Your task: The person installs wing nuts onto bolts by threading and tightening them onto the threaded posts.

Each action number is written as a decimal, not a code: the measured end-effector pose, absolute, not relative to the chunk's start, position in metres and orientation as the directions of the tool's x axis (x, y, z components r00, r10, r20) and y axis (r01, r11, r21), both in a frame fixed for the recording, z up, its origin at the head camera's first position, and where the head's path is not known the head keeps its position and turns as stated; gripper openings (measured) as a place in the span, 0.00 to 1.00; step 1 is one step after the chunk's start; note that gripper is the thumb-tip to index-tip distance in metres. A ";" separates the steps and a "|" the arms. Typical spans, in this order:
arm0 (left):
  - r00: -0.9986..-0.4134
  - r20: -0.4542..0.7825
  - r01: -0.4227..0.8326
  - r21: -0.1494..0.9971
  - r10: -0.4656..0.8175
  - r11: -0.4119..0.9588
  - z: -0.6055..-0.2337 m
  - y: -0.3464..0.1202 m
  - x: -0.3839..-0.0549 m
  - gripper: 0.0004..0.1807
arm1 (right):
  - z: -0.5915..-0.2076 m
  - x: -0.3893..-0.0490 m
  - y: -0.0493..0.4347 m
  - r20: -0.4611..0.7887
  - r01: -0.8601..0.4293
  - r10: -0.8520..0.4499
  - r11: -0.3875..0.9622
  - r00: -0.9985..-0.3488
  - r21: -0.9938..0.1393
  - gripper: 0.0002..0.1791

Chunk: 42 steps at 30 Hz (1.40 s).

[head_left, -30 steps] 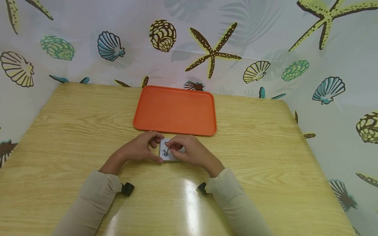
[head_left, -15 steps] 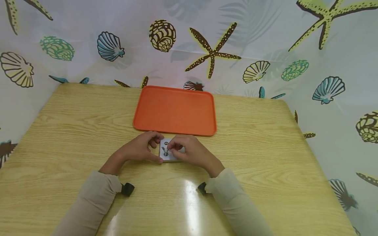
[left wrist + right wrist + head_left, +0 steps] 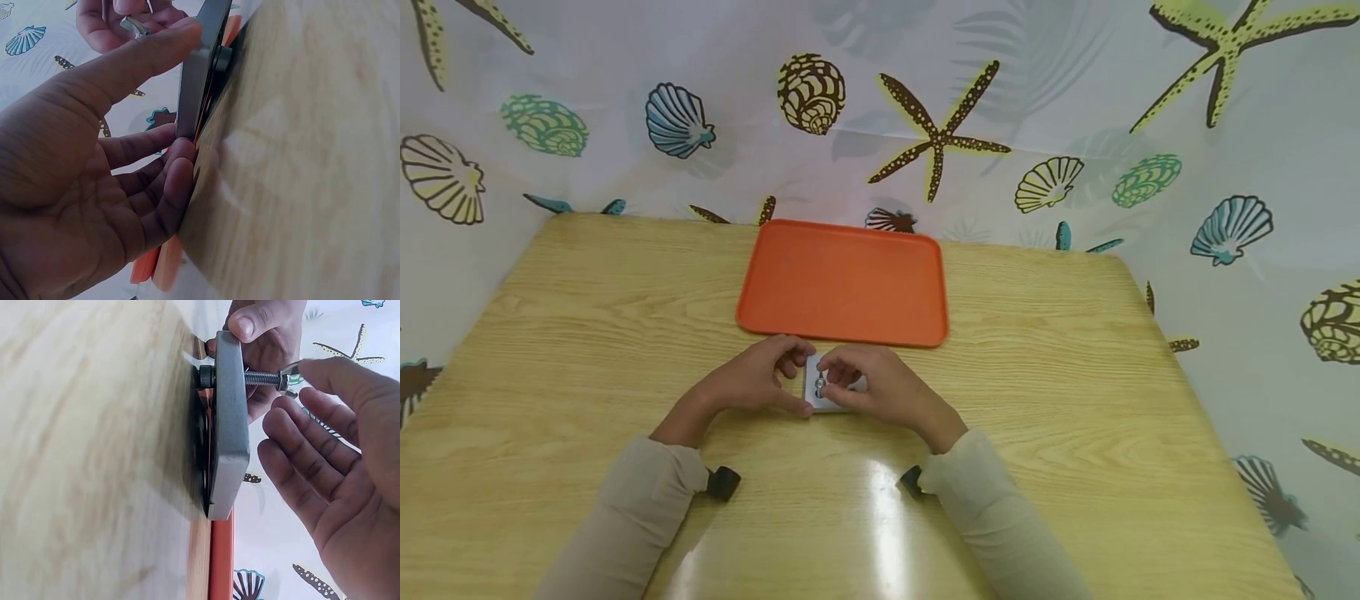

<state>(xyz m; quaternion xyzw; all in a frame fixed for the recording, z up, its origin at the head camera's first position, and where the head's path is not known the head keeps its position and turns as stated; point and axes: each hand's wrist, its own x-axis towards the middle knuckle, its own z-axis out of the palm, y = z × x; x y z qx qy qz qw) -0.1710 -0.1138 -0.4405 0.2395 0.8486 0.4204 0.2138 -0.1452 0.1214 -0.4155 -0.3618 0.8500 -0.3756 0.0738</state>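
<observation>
A grey metal plate has a threaded bolt through it, with a wing nut at the bolt's end. Beneath the plate the dark bolt head shows. My left hand holds the plate by its left end, thumb on the near edge and fingers on the far edge. Over the plate is my right hand. Its thumb touches one wing of the nut, while the other fingers are loosely bent around it, apart from it. That hand hides the plate's right part in the head view.
An orange tray lies just behind the plate on the wood-grain table. A curtain printed with shells and starfish hangs behind the table and along its sides. Black wrist cameras sit below both cuffs.
The right thumb and finger pinched the wing nut earlier and have now spread apart. The nut's wings have turned from slanted to nearly in line away from me. My left hand stays put.
</observation>
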 end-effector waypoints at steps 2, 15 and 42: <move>-0.793 -0.163 0.226 0.817 0.587 0.531 -0.440 -0.113 -0.171 0.44 | -0.415 -0.145 0.121 0.144 -0.555 -0.672 0.451 -0.726 -0.699 0.16; -0.795 -0.163 0.225 0.816 0.585 0.533 -0.440 -0.113 -0.171 0.44 | -0.417 -0.147 0.121 0.146 -0.578 -0.678 0.472 -0.721 -0.665 0.14; -0.797 -0.172 0.208 0.822 0.579 0.530 -0.441 -0.113 -0.172 0.44 | -0.418 -0.147 0.122 0.193 -0.606 -0.667 0.468 -0.720 -0.643 0.05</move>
